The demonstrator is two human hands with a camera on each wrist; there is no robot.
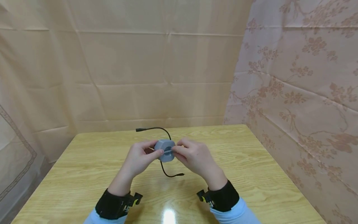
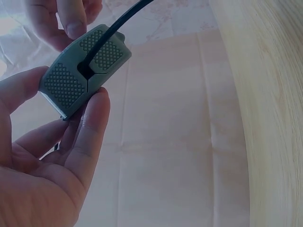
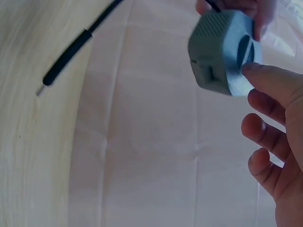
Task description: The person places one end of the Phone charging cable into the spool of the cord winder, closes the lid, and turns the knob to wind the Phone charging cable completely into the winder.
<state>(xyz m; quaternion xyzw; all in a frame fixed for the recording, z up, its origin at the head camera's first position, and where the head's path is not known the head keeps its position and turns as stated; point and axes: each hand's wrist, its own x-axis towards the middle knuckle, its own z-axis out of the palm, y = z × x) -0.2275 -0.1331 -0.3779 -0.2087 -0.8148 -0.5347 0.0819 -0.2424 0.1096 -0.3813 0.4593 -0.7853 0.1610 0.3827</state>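
Above the table, a grey many-sided cable winder [image 1: 167, 159] is held between both hands. My left hand [image 1: 139, 157] grips its left side, thumb on the near face and fingers behind. At the round recess with a crossbar in that face, my right hand [image 1: 196, 156] pinches with thumb and forefinger; the exact contact is partly hidden. A black cable [image 1: 159, 128] leaves the winder at the top and bottom, ending in a thicker plug [image 1: 141, 129] above and a small plug [image 1: 180, 174] below. Textured pads and a slot show on the winder's side [image 2: 64, 90] in the left wrist view.
The wood-grain table [image 1: 251, 174] spreads beneath both hands. A beige cloth [image 1: 126, 62] hangs behind it, and a flowered cloth [image 1: 293, 93] hangs along the right. Both wrists wear black bands [image 1: 224, 196] with small cameras.
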